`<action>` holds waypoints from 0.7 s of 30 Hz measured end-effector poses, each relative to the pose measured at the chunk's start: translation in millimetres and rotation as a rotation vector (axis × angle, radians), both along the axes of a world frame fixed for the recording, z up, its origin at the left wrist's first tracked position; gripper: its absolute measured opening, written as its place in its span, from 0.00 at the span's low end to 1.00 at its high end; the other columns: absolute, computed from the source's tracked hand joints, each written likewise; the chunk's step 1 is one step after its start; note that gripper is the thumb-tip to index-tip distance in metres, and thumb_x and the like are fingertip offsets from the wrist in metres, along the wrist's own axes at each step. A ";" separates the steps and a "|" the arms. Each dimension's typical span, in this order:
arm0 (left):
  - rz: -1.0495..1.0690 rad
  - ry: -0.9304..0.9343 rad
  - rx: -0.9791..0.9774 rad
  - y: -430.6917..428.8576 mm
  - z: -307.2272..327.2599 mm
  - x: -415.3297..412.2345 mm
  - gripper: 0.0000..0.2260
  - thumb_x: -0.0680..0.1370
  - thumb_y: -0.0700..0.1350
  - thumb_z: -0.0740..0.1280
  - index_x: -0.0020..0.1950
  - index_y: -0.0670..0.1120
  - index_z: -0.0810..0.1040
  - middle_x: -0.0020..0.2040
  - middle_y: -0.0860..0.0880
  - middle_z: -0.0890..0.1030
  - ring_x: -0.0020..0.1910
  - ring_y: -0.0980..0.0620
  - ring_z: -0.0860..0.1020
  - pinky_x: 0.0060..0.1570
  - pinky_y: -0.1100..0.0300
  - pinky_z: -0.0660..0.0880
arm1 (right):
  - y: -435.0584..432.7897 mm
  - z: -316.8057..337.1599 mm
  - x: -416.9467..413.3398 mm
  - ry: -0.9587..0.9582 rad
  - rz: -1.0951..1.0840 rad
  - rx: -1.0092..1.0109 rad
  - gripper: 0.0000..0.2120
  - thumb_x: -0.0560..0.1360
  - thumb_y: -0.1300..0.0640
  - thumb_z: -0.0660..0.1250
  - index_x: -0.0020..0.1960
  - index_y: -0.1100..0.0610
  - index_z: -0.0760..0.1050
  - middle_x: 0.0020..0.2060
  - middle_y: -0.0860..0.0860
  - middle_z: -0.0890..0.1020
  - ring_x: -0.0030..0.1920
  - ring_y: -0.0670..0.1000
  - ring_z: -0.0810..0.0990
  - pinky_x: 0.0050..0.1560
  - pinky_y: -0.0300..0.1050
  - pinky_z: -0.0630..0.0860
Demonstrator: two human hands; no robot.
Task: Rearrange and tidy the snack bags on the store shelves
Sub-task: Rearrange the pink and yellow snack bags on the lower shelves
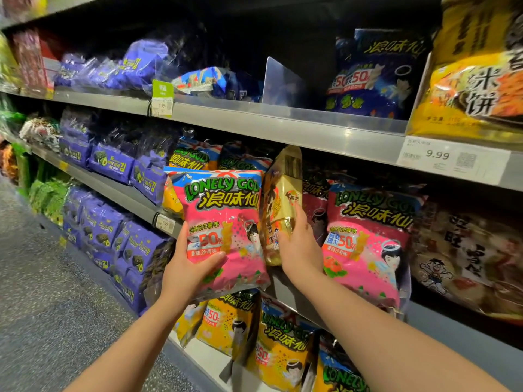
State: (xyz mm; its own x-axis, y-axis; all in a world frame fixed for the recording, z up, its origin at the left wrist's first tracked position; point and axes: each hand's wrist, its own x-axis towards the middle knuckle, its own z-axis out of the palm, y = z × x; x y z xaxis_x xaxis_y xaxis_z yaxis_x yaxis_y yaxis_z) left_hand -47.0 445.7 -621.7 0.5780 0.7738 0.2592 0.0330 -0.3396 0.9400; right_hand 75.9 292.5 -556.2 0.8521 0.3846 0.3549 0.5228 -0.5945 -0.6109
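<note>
My left hand (188,267) grips the lower left of a pink Lonely God snack bag (226,219), held upright in front of the middle shelf. My right hand (298,247) holds a narrow yellow snack bag (278,199) by its lower part, tilted edge-on just right of the pink bag. A second pink Lonely God bag (368,239) stands on the middle shelf to the right of my right hand. Behind the held bags, more Lonely God bags (198,157) stand on the same shelf.
Purple seaweed bags (113,162) fill the left of all three shelves. Yellow Lonely God bags (280,349) sit on the lower shelf. Up top are dark blue bags (370,77), a clear divider (280,83) and yellow rice-cracker bags (475,80). The grey aisle floor (51,292) lies left.
</note>
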 end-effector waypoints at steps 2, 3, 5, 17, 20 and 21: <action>-0.006 0.000 0.013 -6.8 4.5 -4.5 0.50 0.53 0.70 0.66 0.74 0.63 0.55 0.63 0.53 0.75 0.61 0.46 0.75 0.60 0.48 0.72 | -14.3 4.0 -6.3 -0.016 0.011 0.064 0.27 0.80 0.52 0.56 0.75 0.41 0.48 0.69 0.52 0.68 0.47 0.56 0.79 0.40 0.49 0.77; -0.006 0.009 0.016 -10.4 6.9 -7.2 0.50 0.53 0.70 0.66 0.74 0.63 0.55 0.64 0.53 0.75 0.62 0.45 0.75 0.60 0.48 0.71 | -21.4 6.1 -9.7 -0.009 0.022 0.104 0.27 0.80 0.52 0.55 0.75 0.40 0.49 0.69 0.51 0.68 0.45 0.55 0.79 0.38 0.48 0.76; -0.003 0.020 0.027 -16.1 12.0 -11.6 0.50 0.53 0.71 0.65 0.74 0.63 0.54 0.65 0.52 0.74 0.62 0.45 0.74 0.59 0.48 0.71 | -36.1 9.4 -17.8 0.026 0.047 0.177 0.26 0.80 0.51 0.56 0.74 0.38 0.50 0.69 0.49 0.70 0.44 0.55 0.79 0.38 0.47 0.76; -0.070 -0.006 0.040 -49.3 39.6 12.9 0.46 0.60 0.65 0.72 0.74 0.57 0.59 0.61 0.49 0.75 0.62 0.45 0.74 0.59 0.50 0.70 | -150.4 1.2 -31.7 0.117 0.150 0.416 0.25 0.79 0.56 0.60 0.72 0.39 0.60 0.68 0.44 0.72 0.66 0.48 0.71 0.67 0.53 0.68; -0.124 -0.005 0.105 -61.6 48.2 42.1 0.42 0.66 0.57 0.75 0.75 0.57 0.58 0.60 0.49 0.75 0.61 0.45 0.75 0.59 0.50 0.71 | -164.7 0.8 -26.4 0.127 0.141 0.429 0.24 0.79 0.54 0.60 0.71 0.38 0.60 0.68 0.44 0.71 0.65 0.47 0.71 0.66 0.54 0.69; -0.132 -0.002 0.121 -65.9 50.9 50.8 0.40 0.68 0.55 0.75 0.75 0.57 0.57 0.58 0.49 0.76 0.59 0.45 0.75 0.58 0.49 0.72 | -167.4 0.0 -24.6 0.124 0.134 0.427 0.24 0.78 0.53 0.60 0.70 0.35 0.60 0.68 0.44 0.71 0.64 0.47 0.72 0.65 0.54 0.70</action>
State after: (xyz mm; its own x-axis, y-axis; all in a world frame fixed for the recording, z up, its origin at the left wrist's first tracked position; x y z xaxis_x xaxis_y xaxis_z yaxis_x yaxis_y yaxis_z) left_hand 3.8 379.8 -570.9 0.6720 0.6541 0.3473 -0.0213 -0.4517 0.8919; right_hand 51.3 125.1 -556.1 0.8509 0.3356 0.4042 0.4855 -0.2083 -0.8490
